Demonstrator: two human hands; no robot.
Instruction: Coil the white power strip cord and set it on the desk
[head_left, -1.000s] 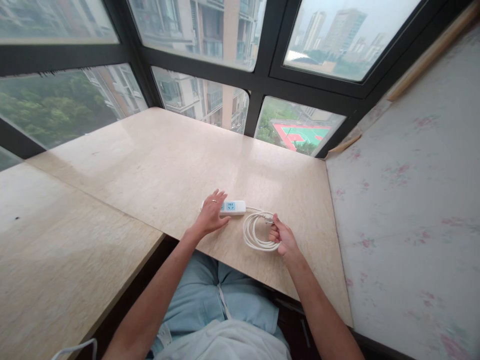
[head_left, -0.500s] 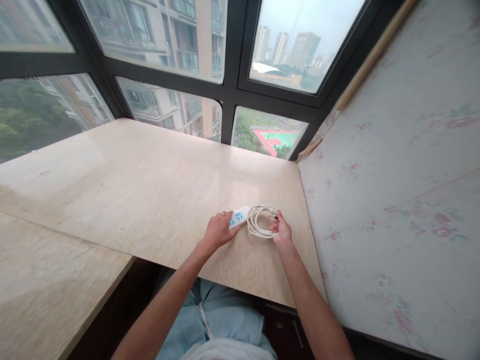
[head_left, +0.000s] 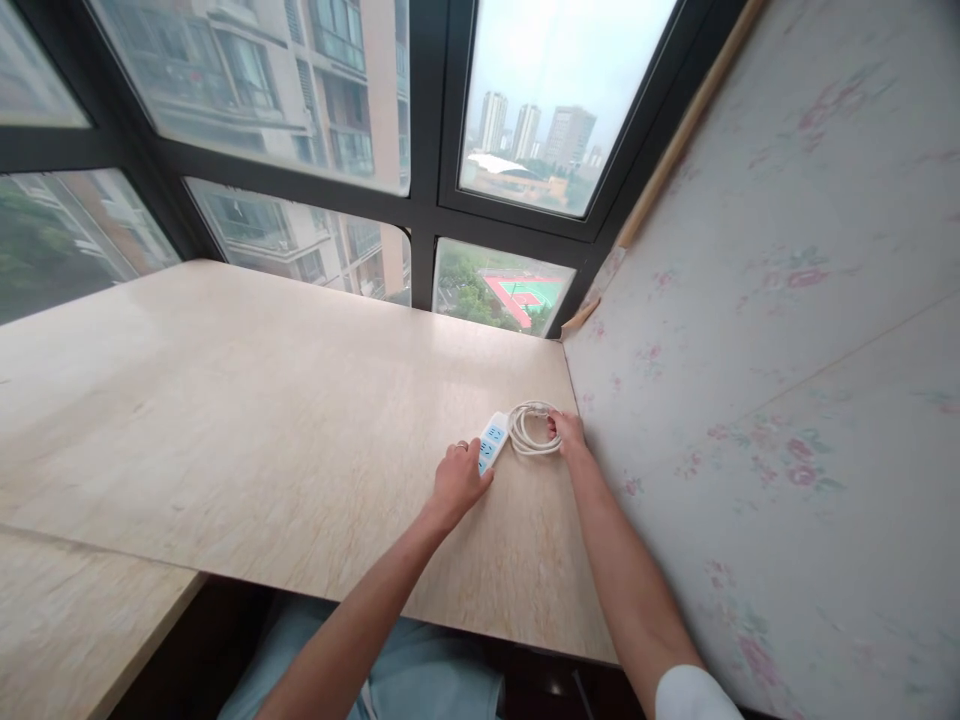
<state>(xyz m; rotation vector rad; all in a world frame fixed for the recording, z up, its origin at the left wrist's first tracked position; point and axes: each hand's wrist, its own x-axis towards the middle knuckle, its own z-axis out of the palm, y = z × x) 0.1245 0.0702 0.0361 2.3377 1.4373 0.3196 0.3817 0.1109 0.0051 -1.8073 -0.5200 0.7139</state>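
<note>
A white power strip (head_left: 492, 437) with blue socket faces lies slanted on the beige stone-look countertop. My left hand (head_left: 460, 477) grips its near end, fingers on one side and thumb on the other, hiding that end. From the far end runs a white cord (head_left: 527, 442), wound in several loops on the right. My right hand (head_left: 568, 431) is closed on the right side of the coil, close to the wall; its fingertips are partly hidden by the loops.
The countertop (head_left: 300, 430) stretches to dark-framed windows (head_left: 425, 200) at the back. A wall with flowered paper (head_left: 750, 420) bounds it on the right. At the lower left, another counter section (head_left: 75, 610) juts toward me, with a dark gap beside it.
Both hands have moved the power strip and coiled cord farther over the countertop, toward the window and right wall. The strip has turned to a steeper slant. My view has shifted too.
</note>
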